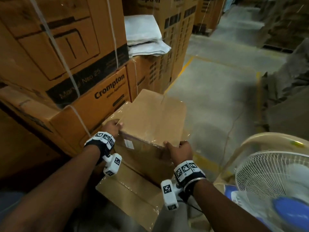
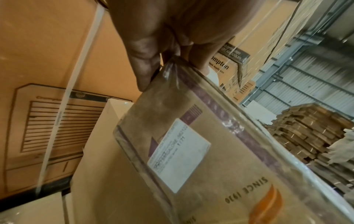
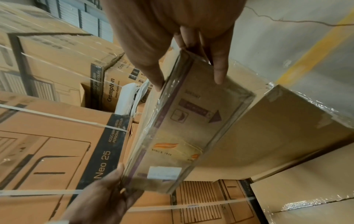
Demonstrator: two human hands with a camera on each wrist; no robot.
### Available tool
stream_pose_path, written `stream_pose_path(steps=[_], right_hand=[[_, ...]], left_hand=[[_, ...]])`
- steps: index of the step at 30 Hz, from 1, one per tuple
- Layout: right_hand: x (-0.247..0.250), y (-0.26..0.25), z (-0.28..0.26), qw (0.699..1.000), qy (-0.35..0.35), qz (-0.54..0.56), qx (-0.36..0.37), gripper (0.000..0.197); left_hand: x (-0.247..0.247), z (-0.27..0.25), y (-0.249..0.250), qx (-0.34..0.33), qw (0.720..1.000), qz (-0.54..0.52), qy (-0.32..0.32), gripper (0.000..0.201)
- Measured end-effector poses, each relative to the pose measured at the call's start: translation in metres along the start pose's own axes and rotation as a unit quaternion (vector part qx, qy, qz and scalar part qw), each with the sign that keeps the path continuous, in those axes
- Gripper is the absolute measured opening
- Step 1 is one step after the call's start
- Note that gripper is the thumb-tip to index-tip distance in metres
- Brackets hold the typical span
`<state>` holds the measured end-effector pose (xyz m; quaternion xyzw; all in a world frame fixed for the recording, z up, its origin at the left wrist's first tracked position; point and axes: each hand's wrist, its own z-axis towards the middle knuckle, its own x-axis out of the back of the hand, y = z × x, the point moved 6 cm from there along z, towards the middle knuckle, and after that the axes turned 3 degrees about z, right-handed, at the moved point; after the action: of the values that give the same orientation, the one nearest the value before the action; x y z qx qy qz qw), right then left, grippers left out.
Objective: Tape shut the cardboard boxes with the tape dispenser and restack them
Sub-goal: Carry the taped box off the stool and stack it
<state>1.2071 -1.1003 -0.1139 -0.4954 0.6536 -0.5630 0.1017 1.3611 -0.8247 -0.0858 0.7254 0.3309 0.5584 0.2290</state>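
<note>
I hold a plain brown cardboard box (image 1: 150, 118), its seams glossy with clear tape, by its two near top corners. My left hand (image 1: 113, 127) grips the near left corner, and my right hand (image 1: 179, 150) grips the near right one. The left wrist view shows my left hand (image 2: 151, 50) clamped over that corner of the box (image 2: 210, 166), above a white label. In the right wrist view my right hand (image 3: 189, 57) pinches the box (image 3: 191, 121) at its end. The box sits above a larger taped box (image 1: 133, 190). No tape dispenser is in view.
Tall strapped Crompton cartons (image 1: 66, 64) stand close on the left, with folded white sheets (image 1: 143, 36) on a lower stack. A white pedestal fan (image 1: 274, 178) stands at the right. Grey floor with a yellow line (image 1: 180, 72) lies beyond. Stacked wooden pallets (image 2: 306, 136) sit farther off.
</note>
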Motion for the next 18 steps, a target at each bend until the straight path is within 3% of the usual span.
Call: stream_pose_path(steps=[7,18], right_hand=[[-0.018,0.004,0.033,1.0,-0.018,-0.014,-0.005,0.055],[-0.039,0.016,0.049,0.998,-0.043,-0.041,0.007,0.06]], left_hand=[[-0.023,0.063,0.007,-0.002,0.999,0.036,-0.032,0.034],[-0.052,0.096,-0.011,-0.017,0.998,0.021,-0.055,0.04]])
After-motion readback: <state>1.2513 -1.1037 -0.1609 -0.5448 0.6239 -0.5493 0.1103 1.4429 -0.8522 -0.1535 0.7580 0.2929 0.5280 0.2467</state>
